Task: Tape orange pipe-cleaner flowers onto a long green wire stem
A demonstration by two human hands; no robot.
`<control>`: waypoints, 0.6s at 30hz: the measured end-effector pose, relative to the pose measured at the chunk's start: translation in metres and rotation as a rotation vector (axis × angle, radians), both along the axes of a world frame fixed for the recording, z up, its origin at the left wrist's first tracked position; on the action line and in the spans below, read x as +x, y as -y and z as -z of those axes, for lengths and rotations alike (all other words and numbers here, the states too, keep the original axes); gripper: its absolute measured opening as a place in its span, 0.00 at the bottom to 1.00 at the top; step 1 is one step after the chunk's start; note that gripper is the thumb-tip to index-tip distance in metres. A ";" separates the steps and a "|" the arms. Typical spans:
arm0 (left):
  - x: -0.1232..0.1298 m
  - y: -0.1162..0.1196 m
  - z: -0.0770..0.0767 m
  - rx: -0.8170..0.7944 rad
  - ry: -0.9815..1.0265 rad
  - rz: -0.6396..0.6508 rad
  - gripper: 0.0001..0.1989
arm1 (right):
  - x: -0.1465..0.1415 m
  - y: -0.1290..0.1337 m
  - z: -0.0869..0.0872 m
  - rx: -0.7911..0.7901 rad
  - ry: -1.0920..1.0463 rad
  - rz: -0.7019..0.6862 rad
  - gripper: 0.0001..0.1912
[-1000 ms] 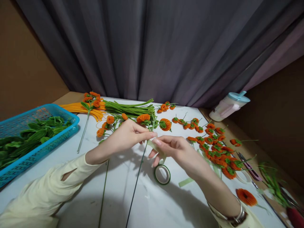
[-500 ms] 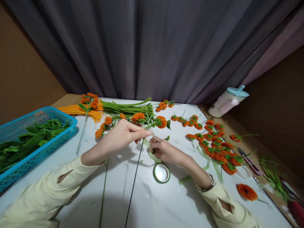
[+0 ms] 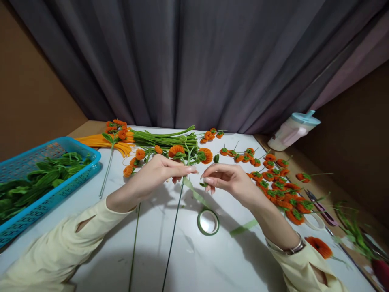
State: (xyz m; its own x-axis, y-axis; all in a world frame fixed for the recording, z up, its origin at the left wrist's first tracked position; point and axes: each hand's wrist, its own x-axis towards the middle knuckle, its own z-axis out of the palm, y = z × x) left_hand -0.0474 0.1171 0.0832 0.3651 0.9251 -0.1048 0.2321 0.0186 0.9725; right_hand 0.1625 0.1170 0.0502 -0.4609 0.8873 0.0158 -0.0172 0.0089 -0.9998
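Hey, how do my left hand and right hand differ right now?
Your left hand pinches a stem; your right hand is apart from it, a green bit at its fingertips. The right hand's wrist shows a band; the left hand's shows none. Both come out of pale yellow sleeves.

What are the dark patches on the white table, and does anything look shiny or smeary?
Head view: soft shadows, some likely cast by the left hand and right hand, darken the white table; head view: bright shine inside the tape roll; head view: the red thing at lower right looks smeary.
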 end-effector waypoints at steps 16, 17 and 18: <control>-0.001 0.000 0.006 -0.019 0.053 0.034 0.11 | -0.024 0.011 -0.002 -0.510 -0.427 0.093 0.08; -0.001 0.000 0.006 -0.020 0.049 0.035 0.11 | -0.024 0.011 -0.001 -0.478 -0.409 0.108 0.08; -0.001 0.001 0.006 -0.020 0.047 0.039 0.11 | -0.024 0.011 0.000 -0.450 -0.389 0.120 0.08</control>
State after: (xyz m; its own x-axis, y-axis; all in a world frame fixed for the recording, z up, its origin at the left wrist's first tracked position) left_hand -0.0488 0.1165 0.0777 0.4055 0.9080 -0.1049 0.1872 0.0298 0.9819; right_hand 0.1388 0.1065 0.0505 -0.3933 0.8913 -0.2257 -0.4074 -0.3890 -0.8263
